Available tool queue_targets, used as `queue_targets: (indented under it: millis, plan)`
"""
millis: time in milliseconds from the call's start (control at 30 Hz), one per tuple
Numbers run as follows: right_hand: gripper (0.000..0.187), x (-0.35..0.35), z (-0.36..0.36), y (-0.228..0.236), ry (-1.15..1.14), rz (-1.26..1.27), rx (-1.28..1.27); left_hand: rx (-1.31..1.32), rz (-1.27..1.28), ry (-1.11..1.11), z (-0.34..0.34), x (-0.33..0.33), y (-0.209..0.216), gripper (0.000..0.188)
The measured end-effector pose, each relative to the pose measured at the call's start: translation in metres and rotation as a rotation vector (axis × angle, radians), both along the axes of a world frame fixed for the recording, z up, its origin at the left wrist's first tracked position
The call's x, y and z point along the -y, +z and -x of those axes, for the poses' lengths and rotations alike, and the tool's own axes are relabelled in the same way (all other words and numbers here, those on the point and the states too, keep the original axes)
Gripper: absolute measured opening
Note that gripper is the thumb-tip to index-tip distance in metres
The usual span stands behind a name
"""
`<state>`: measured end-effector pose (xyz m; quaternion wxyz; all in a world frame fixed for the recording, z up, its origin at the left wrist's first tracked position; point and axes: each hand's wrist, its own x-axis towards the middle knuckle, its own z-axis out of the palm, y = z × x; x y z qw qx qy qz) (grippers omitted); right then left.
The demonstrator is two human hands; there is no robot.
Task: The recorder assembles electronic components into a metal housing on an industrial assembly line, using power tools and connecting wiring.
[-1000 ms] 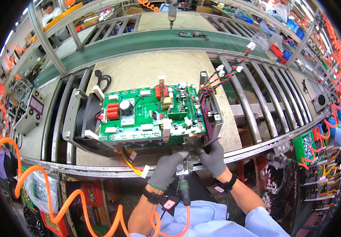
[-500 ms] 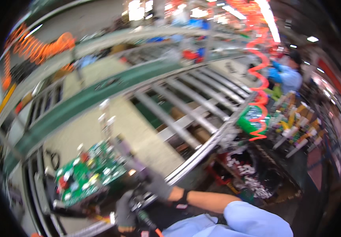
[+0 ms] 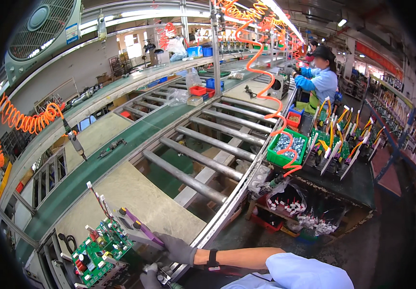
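Observation:
In a dark grey glove, my right hand (image 3: 180, 249) has its fingers closed on the near end of an upright panel (image 3: 143, 233) with a purple edge. The panel stands beside a green circuit board (image 3: 103, 255) crowded with parts and wires. Low in the picture, my gloved left hand (image 3: 150, 278) is closed around a metal-headed air screwdriver (image 3: 163, 278); its lower end is cut off by the frame. Both hands are at the near edge of the roller line, right of the circuit board.
A pale board (image 3: 135, 192) lies on the line, with bare metal rollers (image 3: 203, 166) beyond. On the right are a green bin (image 3: 287, 149) of screws and several standing circuit boards (image 3: 338, 139). A coiled orange hose (image 3: 277, 103) hangs down. A co-worker (image 3: 323, 79) stands farther along.
My view has steadied from blur and tilted up, so hands and circuit board sit lower in it. The right hand stays by the purple-edged panel, the left by the screwdriver.

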<state>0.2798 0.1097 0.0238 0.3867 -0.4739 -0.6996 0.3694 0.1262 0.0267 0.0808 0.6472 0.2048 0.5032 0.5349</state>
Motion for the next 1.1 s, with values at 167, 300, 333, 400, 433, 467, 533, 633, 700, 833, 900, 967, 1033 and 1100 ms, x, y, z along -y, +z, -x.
queue_targets:
  millis: [167, 300, 333, 400, 433, 467, 533, 633, 700, 833, 900, 967, 1033, 1100]
  plan:
    - [0.073, -0.004, 0.002, -0.005, -0.034, -0.088, 0.023, 0.064, -0.156, -0.054, 0.001, 0.049, 0.031, 0.015]
    - [0.069, -0.006, -0.006, -0.015, -0.079, -0.091, 0.007, 0.05, -0.041, -0.112, 0.026, 0.109, 0.049, 0.031]
    - [0.067, -0.009, -0.01, -0.019, -0.116, -0.137, 0.042, 0.09, 0.144, -0.157, 0.042, 0.125, 0.056, 0.034]
    - [0.037, -0.025, -0.019, -0.027, -0.089, -0.175, 0.114, 0.16, 0.081, -0.243, 0.058, 0.155, 0.056, 0.033]
    - [0.027, -0.027, -0.025, -0.032, -0.16, -0.323, 0.082, 0.194, 0.124, -0.202, 0.066, 0.173, 0.057, 0.033]
    - [0.024, -0.04, -0.03, -0.034, -0.128, -0.334, 0.02, 0.184, 0.119, -0.19, 0.071, 0.189, 0.055, 0.032]
    - [0.023, -0.063, -0.044, -0.034, -0.159, -0.358, 0.026, 0.345, 0.138, 0.018, 0.065, 0.227, 0.05, 0.029]
    - [0.03, -0.097, -0.083, -0.022, -0.141, -0.338, 0.137, 0.21, 0.206, 0.266, 0.036, 0.266, 0.031, 0.023]
    - [0.044, -0.106, -0.122, -0.009, -0.031, -0.258, 0.179, 0.371, 0.108, 0.283, 0.023, 0.278, 0.013, 0.022]
    - [0.039, -0.079, -0.174, 0.026, -0.021, -0.347, 0.481, 0.411, 0.248, 0.683, 0.022, 0.298, -0.027, 0.028]
    - [0.031, -0.05, -0.172, 0.046, 0.066, -0.313, 0.379, 0.643, 0.066, 0.871, 0.033, 0.302, -0.05, 0.023]
    - [0.028, -0.022, -0.148, 0.063, 0.249, -0.237, 0.316, 0.876, -0.026, 0.86, 0.05, 0.298, -0.071, 0.026]
    - [0.027, 0.007, -0.106, 0.071, 0.457, -0.448, 0.258, 1.215, -0.203, 0.867, 0.079, 0.279, -0.088, 0.029]
    - [0.029, 0.035, -0.054, 0.074, 0.657, -0.491, 0.192, 0.827, -0.138, 1.086, 0.107, 0.25, -0.1, 0.021]
